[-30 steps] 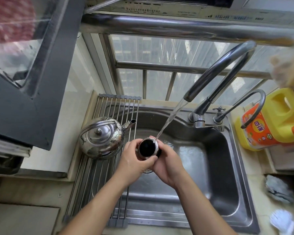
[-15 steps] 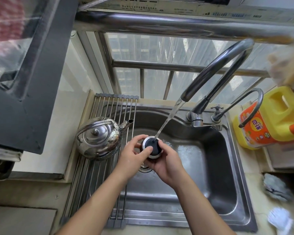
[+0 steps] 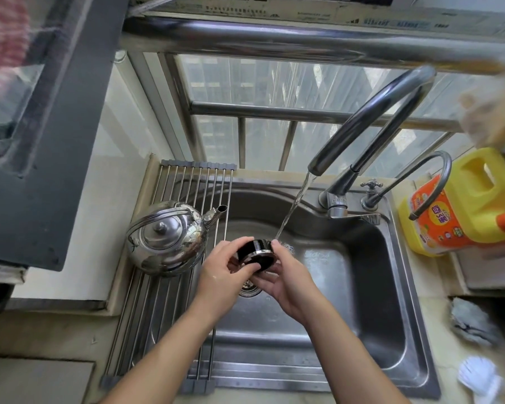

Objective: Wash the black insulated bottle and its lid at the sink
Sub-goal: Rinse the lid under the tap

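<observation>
A small black lid [image 3: 255, 252] with a silver ring is held over the steel sink [image 3: 391, 301], tilted so its black side wall faces up. My left hand [image 3: 223, 272] grips its near left side with thumb and fingers. My right hand [image 3: 289, 279] cups it from the right and below, fingers curled round it. Water from the tall curved faucet [image 3: 370, 118] lands right at the lid's far right edge, by my right fingertip. The black bottle itself is nowhere in view.
A shiny steel kettle [image 3: 166, 237] stands on a roll-up drying rack [image 3: 155, 316] over the sink's left side. A smaller tap [image 3: 432, 176] and a yellow detergent jug [image 3: 464, 205] stand at the right. A grey cloth [image 3: 470, 322] and white brush [image 3: 478, 377] lie on the right counter.
Both hands have turned the lid: its dark round face pointed up at me before, now it is tipped with its side wall up. The water keeps running.
</observation>
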